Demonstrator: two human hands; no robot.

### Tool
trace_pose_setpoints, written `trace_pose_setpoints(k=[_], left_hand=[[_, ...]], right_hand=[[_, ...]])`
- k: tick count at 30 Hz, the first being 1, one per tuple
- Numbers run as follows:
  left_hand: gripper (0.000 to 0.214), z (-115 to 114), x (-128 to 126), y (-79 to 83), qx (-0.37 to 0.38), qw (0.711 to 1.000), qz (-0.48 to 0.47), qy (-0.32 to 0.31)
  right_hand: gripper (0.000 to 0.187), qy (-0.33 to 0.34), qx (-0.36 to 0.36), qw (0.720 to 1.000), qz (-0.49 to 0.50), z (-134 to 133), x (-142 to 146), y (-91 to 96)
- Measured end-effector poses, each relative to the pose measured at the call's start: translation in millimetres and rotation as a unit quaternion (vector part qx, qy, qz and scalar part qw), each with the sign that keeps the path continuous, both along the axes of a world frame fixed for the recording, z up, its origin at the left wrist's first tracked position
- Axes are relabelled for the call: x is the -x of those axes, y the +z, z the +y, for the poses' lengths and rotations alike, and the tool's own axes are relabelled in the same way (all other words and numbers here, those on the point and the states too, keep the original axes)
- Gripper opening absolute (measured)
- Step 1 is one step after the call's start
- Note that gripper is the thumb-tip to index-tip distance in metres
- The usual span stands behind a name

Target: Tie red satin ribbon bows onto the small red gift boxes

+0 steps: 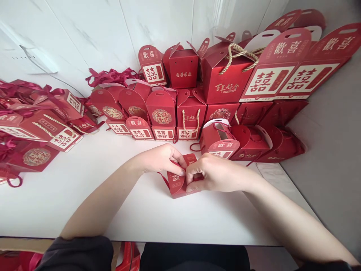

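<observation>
A small red gift box [177, 185] with gold characters stands on the white table [84, 195], a little right of the middle. My left hand [162, 158] pinches its top flap from the left, fingers curled. My right hand [210, 173] grips the top from the right, fingers pressed together on the box. A thin red ribbon [163, 180] trails from the box's left side.
Finished red boxes [186, 113] stand in rows along the back wall, larger ones [270, 75] stacked at the right. More red boxes with ribbons [42, 128] lie at the left. The table's front edge runs near my body.
</observation>
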State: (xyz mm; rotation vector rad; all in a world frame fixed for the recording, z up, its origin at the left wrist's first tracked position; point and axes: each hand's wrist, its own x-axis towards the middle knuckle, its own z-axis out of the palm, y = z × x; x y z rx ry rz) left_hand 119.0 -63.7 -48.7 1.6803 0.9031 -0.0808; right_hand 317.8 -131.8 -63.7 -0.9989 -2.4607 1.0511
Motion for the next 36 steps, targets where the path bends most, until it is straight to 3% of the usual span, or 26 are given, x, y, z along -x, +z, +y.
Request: trace_pose_setpoints(k=[4, 9, 14, 19, 22, 24, 32, 36], left_hand=[[0.018, -5, -1, 3.8, -0.067, 0.997, -0.009, -0.022], [0.015, -12, 2, 8.7, -0.229, 0.973, -0.007, -0.038], [0.014, -15, 5, 1.1, -0.423, 0.903, -0.054, -0.045], [0.013, 2, 7, -29.0, -0.526, 0.834, -0.167, -0.005], [0.011, 11, 8, -43.8, -0.549, 0.807, -0.217, -0.006], [0.010, 14, 8, -47.5, -0.545, 0.804, -0.237, -0.011], [0.006, 12, 8, -35.7, -0.480, 0.848, -0.222, -0.024], [0.006, 14, 8, -37.1, -0.478, 0.848, -0.226, -0.040]], right_hand=[[0.016, 0.005, -0.010, 1.000, 0.028, 3, -6, 7.0], [0.013, -0.117, -0.079, 0.983, 0.118, 11, -6, 5.2], [0.017, -0.091, -0.127, 0.982, 0.107, 20, -2, -9.7], [0.012, -0.129, -0.138, 0.976, 0.109, 27, -7, -15.2], [0.011, -0.152, -0.136, 0.974, 0.100, 28, -10, -14.9], [0.011, -0.151, -0.138, 0.974, 0.094, 27, -9, -14.2], [0.014, -0.144, -0.217, 0.965, 0.031, 19, -2, -14.7], [0.015, -0.158, -0.234, 0.959, 0.016, 16, -3, -13.5]])
